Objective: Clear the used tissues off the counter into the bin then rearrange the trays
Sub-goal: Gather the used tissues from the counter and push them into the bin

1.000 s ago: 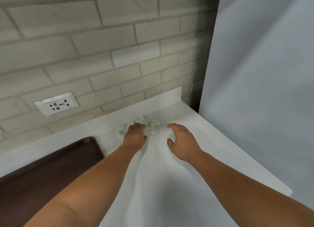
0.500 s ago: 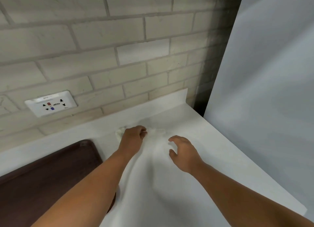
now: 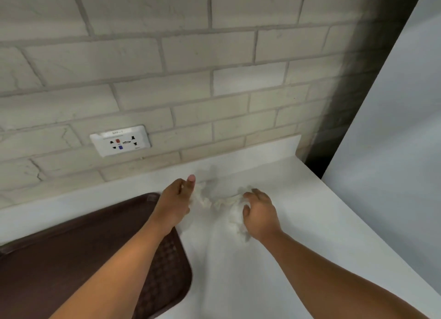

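- Crumpled tissues (image 3: 216, 203) are seen on the white counter (image 3: 310, 223), near its back edge, just ahead of the low white upstand.
- The tissues are stretched as one white wad between the two hands; white on white, so the exact outline is hard to make out.
- Left grip (image 3: 175, 203): fingers are curled under and mostly hidden behind the back of the hand, thumb is pointed up; the left end of the tissues is grasped.
- Right grip (image 3: 261, 217): fingers are curled over the top of the wad, thumb is pressed against its near side; the right end of the tissues is grasped.
- Both grips are held low at the counter surface, close together, with only the tissues between them.
- Dark brown tray (image 3: 71, 259) is laid flat on the counter at left, textured inner face visible; its right corner is crossed by the left forearm, and its far right corner is just beside the left grip.
- White socket plate (image 3: 120, 141) is mounted on the pale brick-pattern wall (image 3: 214, 80), above the tray's far edge.
- Plain grey panel (image 3: 393, 128) is stood at the counter's right end; a dark gap is left between it and the wall.
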The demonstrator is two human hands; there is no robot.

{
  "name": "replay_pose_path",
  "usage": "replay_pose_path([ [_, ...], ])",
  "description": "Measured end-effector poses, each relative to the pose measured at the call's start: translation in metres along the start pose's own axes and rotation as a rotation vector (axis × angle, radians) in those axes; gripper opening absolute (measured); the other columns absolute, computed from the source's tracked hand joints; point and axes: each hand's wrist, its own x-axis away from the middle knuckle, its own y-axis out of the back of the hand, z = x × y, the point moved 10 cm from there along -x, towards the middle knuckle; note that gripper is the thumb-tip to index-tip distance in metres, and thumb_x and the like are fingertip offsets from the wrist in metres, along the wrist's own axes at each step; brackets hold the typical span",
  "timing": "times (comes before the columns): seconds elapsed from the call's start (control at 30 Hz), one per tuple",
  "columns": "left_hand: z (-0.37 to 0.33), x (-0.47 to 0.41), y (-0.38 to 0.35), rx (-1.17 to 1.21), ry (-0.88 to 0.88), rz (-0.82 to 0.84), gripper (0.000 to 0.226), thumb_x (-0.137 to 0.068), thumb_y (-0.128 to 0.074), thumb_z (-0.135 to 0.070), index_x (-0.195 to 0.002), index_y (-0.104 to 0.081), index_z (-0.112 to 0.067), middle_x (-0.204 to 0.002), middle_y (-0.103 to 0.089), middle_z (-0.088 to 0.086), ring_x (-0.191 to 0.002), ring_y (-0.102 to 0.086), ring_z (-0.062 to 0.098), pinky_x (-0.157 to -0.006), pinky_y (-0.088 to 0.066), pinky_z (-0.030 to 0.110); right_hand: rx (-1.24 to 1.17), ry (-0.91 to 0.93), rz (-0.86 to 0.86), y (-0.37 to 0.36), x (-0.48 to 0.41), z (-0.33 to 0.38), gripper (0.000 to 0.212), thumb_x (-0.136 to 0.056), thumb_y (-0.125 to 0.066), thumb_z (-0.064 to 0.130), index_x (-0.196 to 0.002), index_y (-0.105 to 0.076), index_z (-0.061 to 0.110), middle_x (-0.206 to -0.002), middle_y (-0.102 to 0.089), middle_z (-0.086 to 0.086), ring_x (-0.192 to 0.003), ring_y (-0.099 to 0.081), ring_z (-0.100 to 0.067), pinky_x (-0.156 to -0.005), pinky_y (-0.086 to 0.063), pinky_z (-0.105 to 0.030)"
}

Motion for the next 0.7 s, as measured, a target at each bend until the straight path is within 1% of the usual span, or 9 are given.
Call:
replay_pose_path([
  [0.1, 0.014, 0.005, 0.013, -0.042, 0.058, -0.009, 0.045, -0.091, -0.053, -0.061, -0.098, -0.055, -0.017, -0.08, -0.068, 0.006, -0.064, -0.069, 0.015, -0.073, -0.056, 0.038, 0.031, -0.056, -0.04, -0.004, -0.017, 0.001, 0.043, -0.093, -0.05, 0.027, -0.137, -0.051, 0.023, -0.15, -0.039, -0.011, -0.136, -0.036, -0.031, -0.105, -0.041, -0.042],
  [0.17, 0.024, 0.007, 0.014, 0.05, 0.072, 0.019, 0.037, -0.095, -0.057, -0.049, -0.099, -0.056, -0.012, -0.076, -0.07, 0.011, -0.06, -0.068, 0.015, -0.075, -0.06, 0.043, 0.139, -0.069, 0.002, -0.011, -0.026, 0.004, 0.047, -0.094, -0.047, 0.038, -0.139, -0.046, 0.027, -0.152, -0.036, -0.007, -0.138, -0.032, -0.029, -0.106, -0.038, -0.042],
  [0.3, 0.031, 0.014, 0.013, 0.106, 0.071, 0.04, 0.029, -0.098, -0.058, -0.036, -0.098, -0.056, -0.007, -0.084, -0.07, 0.009, -0.06, -0.066, 0.017, -0.066, -0.061, 0.04, 0.365, 0.0, 0.128, -0.027, -0.043, 0.026, 0.06, -0.088, -0.047, 0.058, -0.14, -0.043, 0.029, -0.143, -0.043, -0.002, -0.132, -0.035, -0.028, -0.103, -0.034, -0.044],
  [0.33, 0.033, 0.015, 0.012, 0.089, 0.071, 0.044, 0.029, -0.098, -0.058, -0.037, -0.097, -0.056, -0.008, -0.08, -0.07, 0.008, -0.059, -0.065, 0.019, -0.065, -0.059, 0.041, 0.403, 0.006, 0.184, -0.034, -0.045, 0.029, 0.058, -0.087, -0.049, 0.056, -0.138, -0.045, 0.029, -0.139, -0.046, -0.003, -0.128, -0.037, -0.028, -0.101, -0.036, -0.043],
  [0.4, 0.037, 0.017, 0.01, 0.055, 0.07, 0.054, 0.032, -0.098, -0.057, -0.038, -0.093, -0.057, -0.007, -0.07, -0.069, 0.007, -0.056, -0.063, 0.021, -0.064, -0.057, 0.042, 0.431, 0.009, 0.291, -0.048, -0.048, 0.034, 0.043, -0.09, -0.053, 0.041, -0.13, -0.052, 0.027, -0.132, -0.046, -0.006, -0.122, -0.04, -0.028, -0.098, -0.041, -0.041],
  [0.47, 0.036, 0.02, 0.008, 0.034, 0.06, 0.06, 0.034, -0.097, -0.058, -0.039, -0.089, -0.055, -0.006, -0.068, -0.068, 0.009, -0.054, -0.061, 0.021, -0.064, -0.055, 0.042, 0.441, 0.039, 0.34, -0.058, -0.051, 0.04, 0.031, -0.092, -0.054, 0.02, -0.122, -0.06, 0.023, -0.126, -0.048, -0.006, -0.118, -0.043, -0.026, -0.095, -0.047, -0.037],
  [0.53, 0.033, 0.024, 0.005, 0.023, 0.047, 0.071, 0.035, -0.097, -0.058, -0.04, -0.088, -0.054, -0.006, -0.066, -0.068, 0.011, -0.052, -0.059, 0.02, -0.062, -0.053, 0.039, 0.438, 0.086, 0.349, -0.059, -0.052, 0.05, 0.029, -0.09, -0.056, 0.009, -0.115, -0.065, 0.02, -0.118, -0.055, -0.006, -0.113, -0.051, -0.024, -0.092, -0.05, -0.033],
  [0.6, 0.029, 0.027, 0.005, 0.011, 0.033, 0.07, 0.034, -0.097, -0.058, -0.042, -0.087, -0.054, -0.009, -0.065, -0.067, 0.01, -0.051, -0.058, 0.018, -0.061, -0.051, 0.037, 0.315, 0.114, 0.285, -0.048, -0.054, 0.062, 0.022, -0.091, -0.053, 0.01, -0.107, -0.066, 0.017, -0.109, -0.062, -0.005, -0.102, -0.06, -0.024, -0.086, -0.051, -0.031],
  [0.7, 0.024, 0.03, 0.007, -0.019, 0.029, 0.053, 0.032, -0.095, -0.057, -0.049, -0.091, -0.055, -0.018, -0.064, -0.061, 0.006, -0.051, -0.055, 0.013, -0.06, -0.051, 0.032, -0.032, 0.082, 0.077, -0.006, -0.054, 0.07, 0.015, -0.098, -0.044, 0.019, -0.099, -0.059, 0.017, -0.092, -0.066, -0.005, -0.083, -0.062, -0.024, -0.072, -0.049, -0.032],
])
